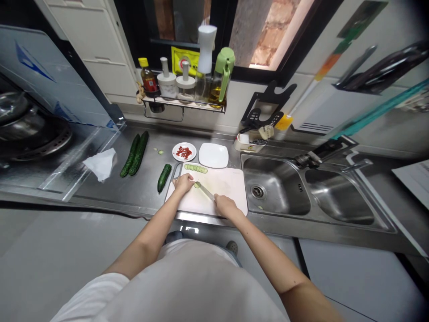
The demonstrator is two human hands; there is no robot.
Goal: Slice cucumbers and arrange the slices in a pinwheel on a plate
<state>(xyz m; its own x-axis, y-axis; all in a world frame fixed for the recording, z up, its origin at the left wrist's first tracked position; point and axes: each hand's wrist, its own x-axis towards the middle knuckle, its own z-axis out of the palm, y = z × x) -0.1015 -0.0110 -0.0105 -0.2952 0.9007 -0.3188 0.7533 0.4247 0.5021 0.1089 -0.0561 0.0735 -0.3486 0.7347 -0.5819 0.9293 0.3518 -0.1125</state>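
On the white cutting board (224, 179), my right hand (225, 205) is closed round the handle of a knife (207, 192). The blade points up and left, its tip at a cucumber slice (197, 184). My left hand (183, 183) is beside that slice, thumb and fingers drawn together; what they hold, if anything, is too small to make out. Along the board's upper left edge lies an overlapping row of cucumber slices (196, 168). A shorter piece of cucumber (164, 178) rests on the steel counter, left of the board.
Behind the board are a plate of red pieces (184, 152) and a white square plate (213, 155). Two cucumbers (134, 154) and a white cloth (101, 164) lie further left. The double sink (275, 183) is at the right; bottles stand on a wall rack (184, 103).
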